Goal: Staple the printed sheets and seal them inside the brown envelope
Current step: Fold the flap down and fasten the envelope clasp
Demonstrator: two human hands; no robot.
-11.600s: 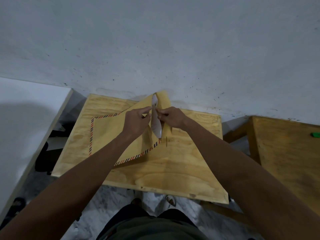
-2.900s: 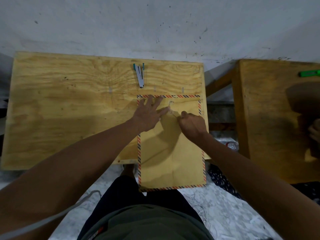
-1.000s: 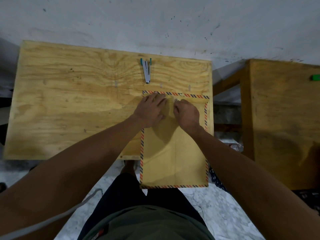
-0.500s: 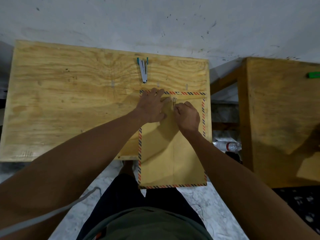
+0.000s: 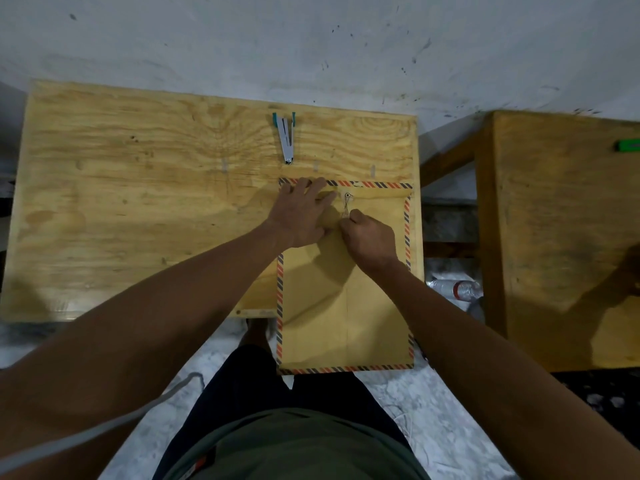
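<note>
A brown envelope (image 5: 346, 306) with a red-and-blue striped border lies at the right end of the plywood table (image 5: 138, 209), its lower half hanging over the near edge. Its flap is folded down. My left hand (image 5: 301, 216) presses flat on the top left of the envelope, fingers spread. My right hand (image 5: 369, 239) pinches the thin closure string (image 5: 345, 209) just below the round eyelet button (image 5: 347, 195) on the flap. The printed sheets are not visible. A teal and silver stapler (image 5: 286, 138) lies beyond the envelope near the wall.
A second wooden table (image 5: 561, 237) stands to the right with a green object (image 5: 628, 145) at its far edge. A plastic bottle (image 5: 453, 288) lies on the floor in the gap between the tables. A grey cable (image 5: 104, 427) crosses my left arm.
My right hand has drawn back a little from the eyelet, pulling the string toward me. My left hand stays pressed on the flap. The envelope has not shifted.
</note>
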